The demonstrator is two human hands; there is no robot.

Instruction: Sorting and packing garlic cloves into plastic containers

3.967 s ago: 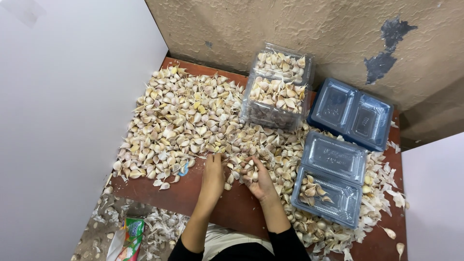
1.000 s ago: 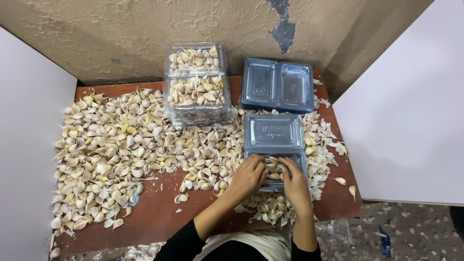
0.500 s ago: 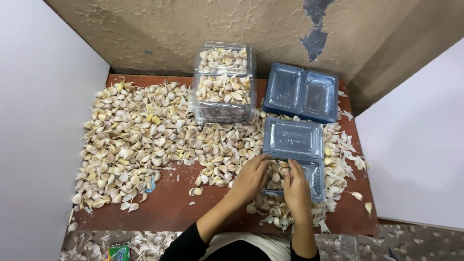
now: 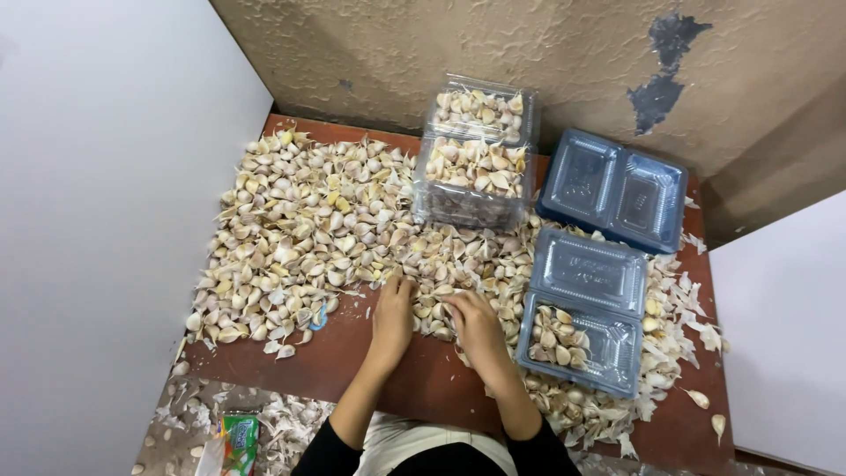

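Heaped across the left and centre of the brown tabletop (image 4: pixel 352 370): a wide pile of loose garlic cloves (image 4: pixel 300 238), papery and pale. At lower centre, left hand (image 4: pixel 393 315) and right hand (image 4: pixel 476 328) flat on the pile's near edge, fingers loosely curled over cloves, firm grip not discernible. Upper centre, two filled clear plastic clamshell boxes (image 4: pixel 476 159). At right, an open clamshell tray (image 4: pixel 577 339) barely begun and an empty blue-tinted tray (image 4: pixel 617 189). Most cloves still unpacked.
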